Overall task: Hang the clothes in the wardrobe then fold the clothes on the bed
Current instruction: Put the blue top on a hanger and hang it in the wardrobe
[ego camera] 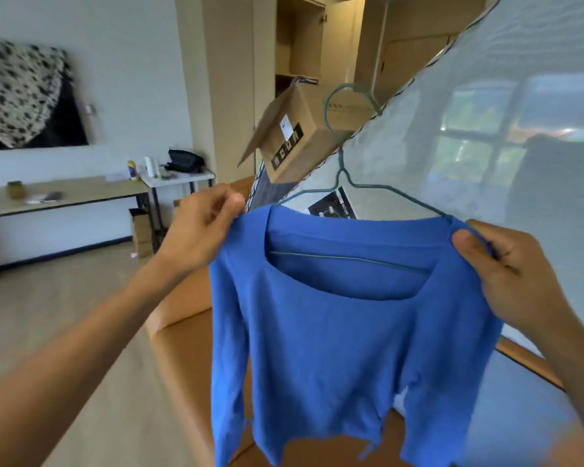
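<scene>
Blue long-sleeved knit top (334, 348), on teal wire hanger (343, 170), hung mid-air. Shoulders were pinched by left hand (203, 230) at nine o'clock, right hand (513, 274) at three. Step: hanging; next probably needs hooking into wooden wardrobe (300, 45) at twelve.

Blue top (334, 348); hanger (348, 183) seemingly teal; spotted cloth (17, 92).

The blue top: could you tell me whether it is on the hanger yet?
On it: the hanger shows its bar inside the top at the neckline; left hand and right hand pinch the shoulders.
</scene>
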`<state>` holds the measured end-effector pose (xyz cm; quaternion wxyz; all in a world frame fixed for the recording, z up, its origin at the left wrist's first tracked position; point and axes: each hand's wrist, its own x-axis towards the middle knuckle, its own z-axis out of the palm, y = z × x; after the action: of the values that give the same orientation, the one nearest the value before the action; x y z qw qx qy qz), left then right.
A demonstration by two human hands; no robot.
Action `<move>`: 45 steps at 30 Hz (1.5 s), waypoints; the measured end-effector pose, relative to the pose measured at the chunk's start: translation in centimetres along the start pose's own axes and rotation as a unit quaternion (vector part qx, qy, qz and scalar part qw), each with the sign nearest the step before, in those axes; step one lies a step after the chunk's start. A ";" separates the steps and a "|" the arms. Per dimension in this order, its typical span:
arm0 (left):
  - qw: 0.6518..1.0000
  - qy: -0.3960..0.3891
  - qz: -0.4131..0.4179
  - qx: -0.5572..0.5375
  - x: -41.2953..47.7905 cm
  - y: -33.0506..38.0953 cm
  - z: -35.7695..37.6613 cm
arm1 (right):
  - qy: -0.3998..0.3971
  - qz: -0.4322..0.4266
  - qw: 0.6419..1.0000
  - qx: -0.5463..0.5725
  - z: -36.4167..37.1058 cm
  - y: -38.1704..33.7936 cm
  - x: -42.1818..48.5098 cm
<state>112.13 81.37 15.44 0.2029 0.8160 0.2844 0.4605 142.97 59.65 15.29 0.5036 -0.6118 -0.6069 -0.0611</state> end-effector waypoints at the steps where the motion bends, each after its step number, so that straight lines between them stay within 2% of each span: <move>1: 0.999 0.027 0.038 0.020 -0.7 -0.7 -0.4 | -0.008 -0.014 1.000 0.005 1.6 -0.7 0.7; 3: 0.992 0.050 0.085 0.074 -1.7 -2.6 -1.6 | -0.022 -0.030 0.999 0.015 4.9 -2.3 2.6; 6: 0.983 0.113 0.076 0.119 -2.2 -6.7 -5.6 | -0.060 -0.049 0.997 0.026 9.7 -4.6 5.0; 8: 0.981 0.124 0.065 0.135 -2.3 -8.7 -8.6 | -0.086 -0.070 0.994 0.021 12.5 -6.0 6.3; 14: 0.989 0.051 0.040 0.135 -3.2 -14.0 -18.2 | -0.147 -0.066 0.987 0.028 22.3 -8.8 9.4; 20: 0.992 -0.080 -0.041 0.090 -5.1 -18.9 -26.9 | -0.188 -0.101 0.977 0.018 33.6 -11.1 11.4; 22: 0.990 -0.097 -0.064 0.077 -6.1 -20.2 -28.8 | -0.193 -0.096 0.976 0.028 37.4 -11.6 12.0; 26: 0.989 -0.031 -0.107 0.097 -8.0 -23.5 -32.8 | -0.205 -0.083 0.974 0.044 45.5 -14.0 13.2; 30: 0.980 0.041 -0.136 0.141 -9.3 -26.5 -36.3 | -0.251 -0.060 0.965 0.054 53.0 -16.6 14.9; 34: 0.962 0.110 -0.208 0.139 -10.3 -30.6 -39.1 | -0.296 -0.055 0.949 0.093 61.0 -19.5 17.0; 40: 0.923 0.183 -0.289 0.177 -9.4 -38.4 -42.6 | -0.290 -0.025 0.945 0.150 75.1 -22.8 19.7; 45: 0.905 0.216 -0.304 0.206 -6.8 -45.8 -45.8 | -0.238 0.014 0.944 0.230 86.7 -24.1 22.8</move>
<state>56.91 114.71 6.60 0.0939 0.5943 0.6442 0.4722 82.96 129.17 1.93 0.4722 -0.4844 -0.6982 0.2345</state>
